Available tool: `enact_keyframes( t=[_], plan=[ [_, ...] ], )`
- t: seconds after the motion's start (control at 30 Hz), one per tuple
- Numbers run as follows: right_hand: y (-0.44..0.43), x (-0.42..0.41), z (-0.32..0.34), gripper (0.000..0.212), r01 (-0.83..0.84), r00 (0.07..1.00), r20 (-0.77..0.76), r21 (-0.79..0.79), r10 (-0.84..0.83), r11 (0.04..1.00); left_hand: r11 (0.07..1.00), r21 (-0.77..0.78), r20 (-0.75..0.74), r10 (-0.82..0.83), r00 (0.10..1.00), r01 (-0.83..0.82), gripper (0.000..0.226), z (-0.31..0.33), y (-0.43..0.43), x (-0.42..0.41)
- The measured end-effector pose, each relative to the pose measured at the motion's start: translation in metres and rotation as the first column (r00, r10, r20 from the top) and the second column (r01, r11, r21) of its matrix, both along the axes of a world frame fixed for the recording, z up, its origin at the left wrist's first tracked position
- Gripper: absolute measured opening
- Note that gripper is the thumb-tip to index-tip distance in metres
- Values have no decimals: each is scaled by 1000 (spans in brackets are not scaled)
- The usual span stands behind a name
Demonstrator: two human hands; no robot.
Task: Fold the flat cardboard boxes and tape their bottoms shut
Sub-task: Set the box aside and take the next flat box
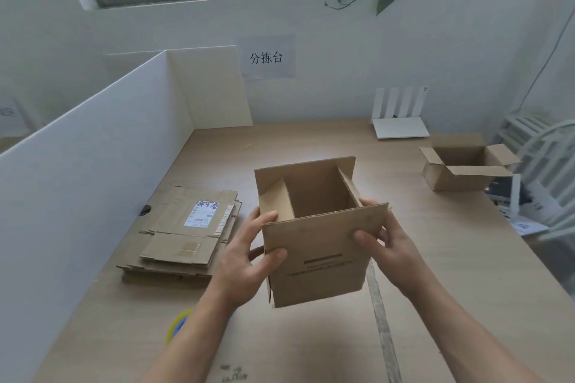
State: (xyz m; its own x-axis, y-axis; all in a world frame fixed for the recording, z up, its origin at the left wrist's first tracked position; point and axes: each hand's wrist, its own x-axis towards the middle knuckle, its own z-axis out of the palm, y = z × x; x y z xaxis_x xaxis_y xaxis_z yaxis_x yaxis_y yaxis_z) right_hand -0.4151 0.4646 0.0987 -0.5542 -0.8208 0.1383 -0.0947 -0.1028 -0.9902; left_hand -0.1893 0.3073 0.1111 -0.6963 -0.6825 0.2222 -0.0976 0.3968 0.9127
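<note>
Closest to the camera, a yellow ring-shaped roll (178, 325), probably the tape, lies on the light wooden worktop (435, 252), half hidden behind the left forearm. There it is within reach for the sealing step.

A little farther, both hands hold a small brown cardboard box (314, 252), already opened into a square tube and, it seems, lifted slightly off the worktop. The left hand (245, 258) grips its near left corner, with the thumb on the near wall and the fingers around the side. The right hand (384, 242) grips the near right corner in the same way. I think this grip keeps the tube square while the flaps are folded. At the open end the two short flaps lean inward and the long ones stand up — so this end is not yet closed, and no tape is on it.

To the left, a stack of flat brown cardboard boxes (183, 233) waits beside the white partition board (93, 171). Farther right, a brown cardboard box with open flaps (463, 171) stands near the worktop edge, set aside. A white router with antennas (399, 124) is at the back wall.
</note>
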Motion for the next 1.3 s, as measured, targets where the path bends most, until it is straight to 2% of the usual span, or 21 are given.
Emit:
enact_keyframes(
  t=[0.17, 0.37, 0.47, 0.57, 0.73, 0.8, 0.9, 0.97, 1.03, 1.17, 1.3],
  plan=[
    [-1, 0, 10, 41, 22, 1000, 8, -56, -21, 998, 1000, -5, -61, 6, 998, -6, 47, 15, 2, -3],
    [-4, 5, 25, 27, 33, 998, 54, -114, -27, 993, 999, 23, -121, 29, 992, -27, 49, 20, 0, -4],
    [-7, 9, 29, 30, 40, 998, 62, -125, -32, 991, 999, 30, -142, 47, 989, -43, 46, 22, 1, -5],
    [-7, 11, 32, 32, 34, 996, 81, -130, -24, 991, 999, 8, -134, 36, 990, -35, 33, 24, 2, -6],
    [-8, 12, 33, 28, 39, 996, 83, -97, -31, 995, 999, -26, -126, 27, 992, -31, 28, 30, 3, -5],
    [-9, 10, 31, 22, 32, 998, 49, -55, -29, 998, 999, -17, -146, 41, 988, -44, 26, 33, 4, -6],
    [-9, 17, 29, 29, 23, 998, -50, -23, -24, 999, 991, -59, -149, 107, 983, -117, 26, 35, -4, -1],
    [-8, 20, 29, 28, 65, 995, -71, -64, -70, 996, 990, -69, -183, 111, 977, -126, 31, 34, -8, 1],
    [-11, 20, 28, 24, 101, 994, -37, -121, -106, 987, 993, -7, -238, 110, 965, -115, 39, 35, -6, 1],
    [-15, 19, 32, 65, 128, 991, -18, -185, -133, 974, 992, 26, -281, 128, 951, -126, 68, 36, -1, 1],
    [-15, 17, 34, 73, 135, 983, -102, -139, -150, 981, 990, 21, -226, 143, 963, -142, 88, 34, -5, 2]
  ],
)
